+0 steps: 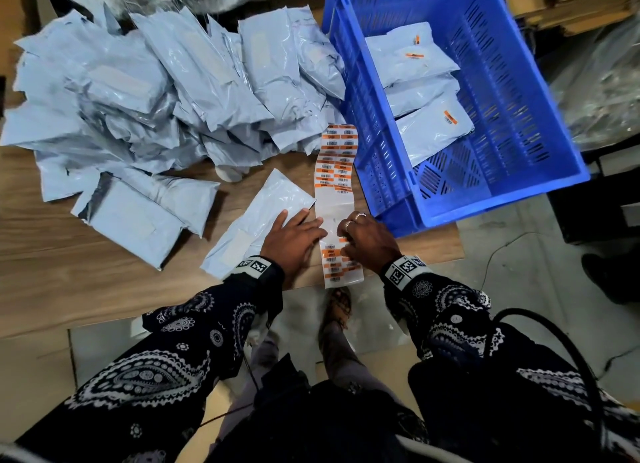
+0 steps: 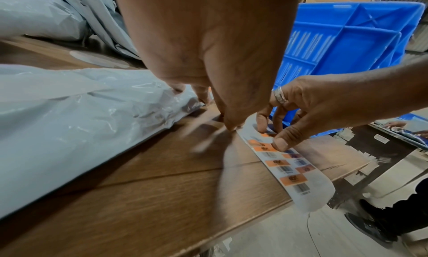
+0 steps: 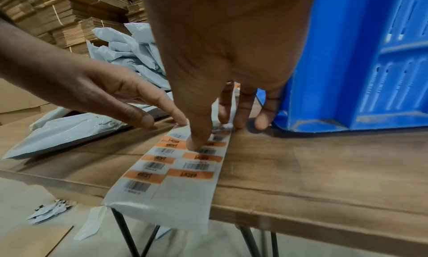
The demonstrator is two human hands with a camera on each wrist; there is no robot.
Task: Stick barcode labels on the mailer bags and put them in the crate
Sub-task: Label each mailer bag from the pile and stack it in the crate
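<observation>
Two hands are at the label strip (image 1: 337,199), which lies flat on the tabletop (image 1: 104,275) between a mailer bag (image 1: 258,220) and the crate (image 1: 485,172). The strip's edge is pressed by the flat, spread left hand (image 1: 294,236); a label (image 3: 205,143) is being picked at by the right hand (image 1: 367,241), fingers curled. Thin and curl-prone it looks, so a corner is probably best lifted. The bag seems light, soft and slippery.

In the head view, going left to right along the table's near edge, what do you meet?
Grey plastic mailer bag lying flat → left hand → long white label strip with orange barcode stickers → right hand → blue plastic crate.
</observation>
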